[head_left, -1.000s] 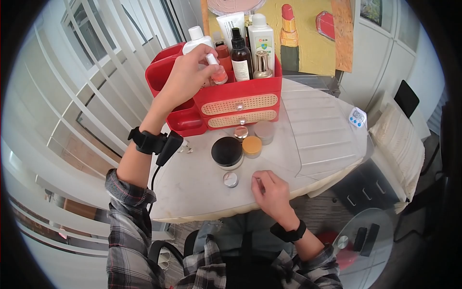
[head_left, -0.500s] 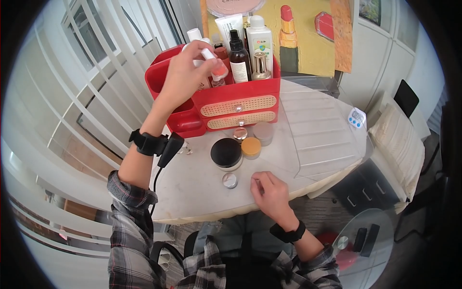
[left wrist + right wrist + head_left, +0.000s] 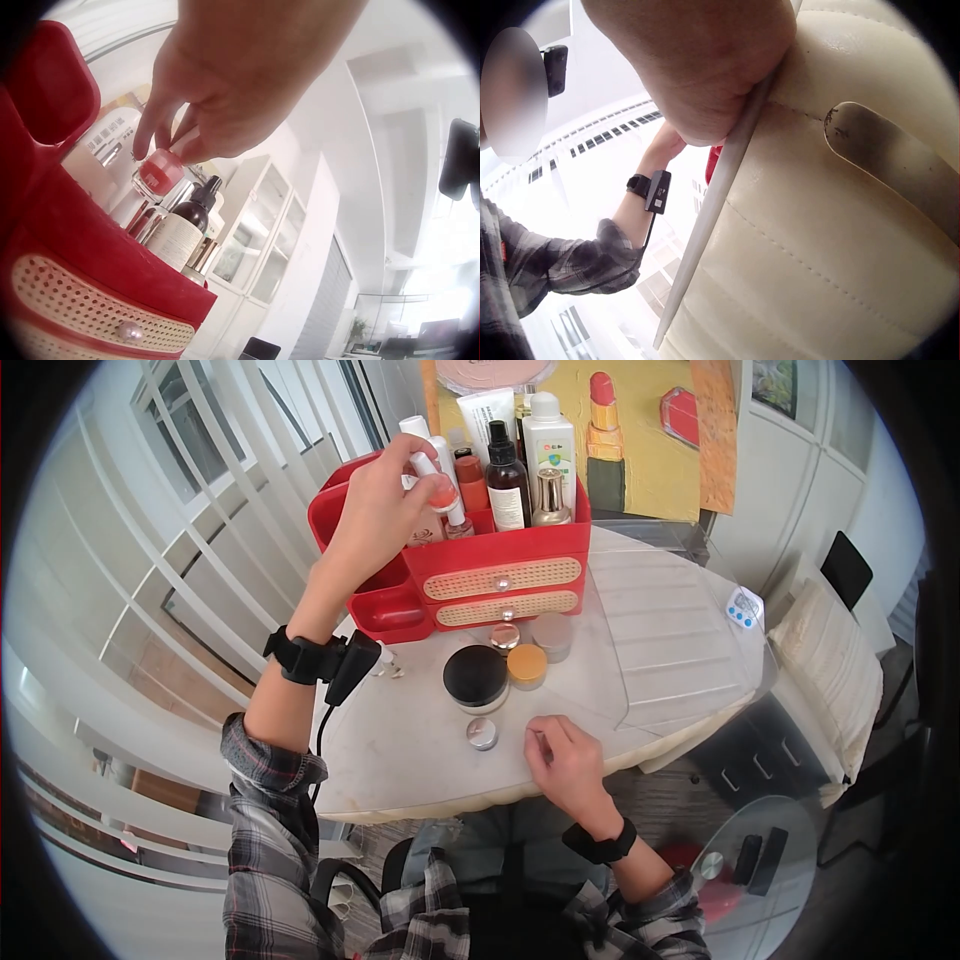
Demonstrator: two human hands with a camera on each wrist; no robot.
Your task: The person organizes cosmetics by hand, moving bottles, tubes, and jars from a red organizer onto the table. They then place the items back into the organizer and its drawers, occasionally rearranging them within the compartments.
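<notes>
Above the red organizer (image 3: 500,542), the left hand (image 3: 385,500) pinches a small bottle of coral-pink liquid (image 3: 441,496) by its white cap. The left wrist view shows that bottle (image 3: 160,173) hanging tilted from the fingers of the left hand (image 3: 232,75), over the organizer's compartments. Near it in the organizer stand a dark spray bottle (image 3: 508,490), a white bottle (image 3: 549,445), a white tube and another small bottle with a white cap. At the table's front edge the right hand (image 3: 568,765) rests with loosely curled fingers and holds nothing.
On the white table (image 3: 400,760) stand a black-lidded jar (image 3: 475,675), a yellow-lidded jar (image 3: 527,664), a small silver-lidded jar (image 3: 482,733) and others. A clear ribbed sheet (image 3: 680,640) lies to the right, a white timer (image 3: 744,607) beyond it.
The left hand has shifted slightly left with the coral-pink bottle in its grip, and more of the organizer's contents show beside it. The right hand has stayed in place.
</notes>
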